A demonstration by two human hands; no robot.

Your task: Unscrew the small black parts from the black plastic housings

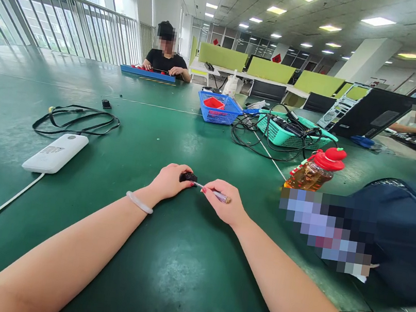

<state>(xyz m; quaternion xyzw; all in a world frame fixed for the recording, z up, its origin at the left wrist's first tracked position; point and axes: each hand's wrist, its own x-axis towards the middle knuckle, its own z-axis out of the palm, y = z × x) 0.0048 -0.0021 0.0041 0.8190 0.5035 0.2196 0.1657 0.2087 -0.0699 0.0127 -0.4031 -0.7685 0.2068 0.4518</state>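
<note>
My left hand is closed on a small black part at the middle of the green table. A pale bracelet circles the left wrist. My right hand pinches a slim screwdriver with a metal shaft and a light, patterned handle. Its shaft points left, and the tip meets the black part or lies right beside it; the exact contact is too small to tell.
On the left lie a white power bank and a black cable. Beyond my hands stand a blue basket and a green basket with cables. A red-capped bottle and dark bag are right. A person sits across.
</note>
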